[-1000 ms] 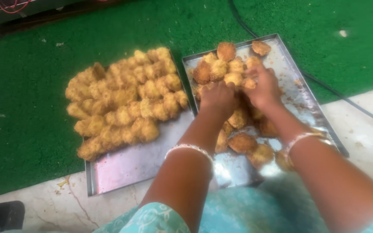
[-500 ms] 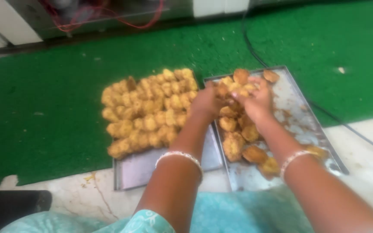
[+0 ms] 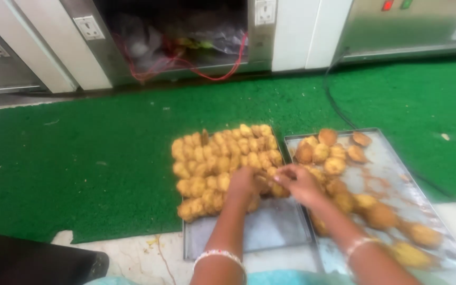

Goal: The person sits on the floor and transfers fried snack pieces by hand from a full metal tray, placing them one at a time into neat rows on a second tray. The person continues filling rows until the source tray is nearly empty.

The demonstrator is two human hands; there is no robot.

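Observation:
Two metal trays lie side by side on a green mat. The left tray (image 3: pixel 270 232) carries several golden fried pieces (image 3: pixel 212 158) packed in rows over its far part. The right tray (image 3: pixel 397 174) holds several larger browner pieces (image 3: pixel 336 166), loosely spread. My left hand (image 3: pixel 243 184) rests at the near right edge of the packed rows, fingers closed around a piece. My right hand (image 3: pixel 299 182) is beside it at the seam between the trays, pinching a golden piece (image 3: pixel 279 189). Both wrists wear white bangles.
The green mat (image 3: pixel 80 158) covers the floor around the trays, with pale marble floor (image 3: pixel 138 258) at the near edge. A black cable (image 3: pixel 339 111) runs past the right tray. Steel cabinets (image 3: pixel 186 37) with red wires stand behind. A dark object (image 3: pixel 27 264) sits bottom left.
Both hands moved left from over the right tray to the edge of the left tray's rows. The camera tilted up, bringing the cabinets into view.

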